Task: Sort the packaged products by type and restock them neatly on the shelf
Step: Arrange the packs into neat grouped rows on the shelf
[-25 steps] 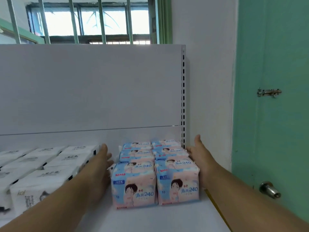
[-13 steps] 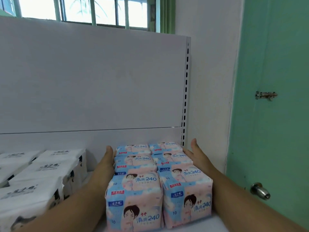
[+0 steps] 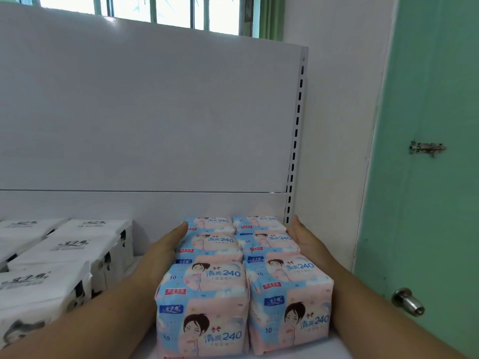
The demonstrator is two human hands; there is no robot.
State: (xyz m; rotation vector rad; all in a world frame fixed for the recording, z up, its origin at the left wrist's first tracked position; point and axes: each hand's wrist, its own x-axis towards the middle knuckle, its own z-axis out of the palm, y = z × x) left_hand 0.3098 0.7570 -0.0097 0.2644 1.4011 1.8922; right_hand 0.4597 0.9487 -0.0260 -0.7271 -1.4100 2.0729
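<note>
Flat left hand [image 3: 160, 251] and right hand [image 3: 305, 239] press pink-blue packs [image 3: 243, 281] on white shelf [image 3: 298, 349]; green door [image 3: 435, 177] right.

Bright daylight from the window [image 3: 166, 9] (overexposed); edges bend, slightly soft.

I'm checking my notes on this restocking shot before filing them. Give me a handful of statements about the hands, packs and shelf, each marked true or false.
1. The pink-and-blue packs stand in two columns, three deep. True.
2. The left hand lies flat against the left side of that block. True.
3. The right hand grips a pack lifted off the shelf. False: it presses, fingers straight, on the block's right side, and all packs rest on the shelf.
4. The white packs sit right of the pink ones. False: they sit to the left.
5. The green door is right of the shelf. True.
</note>
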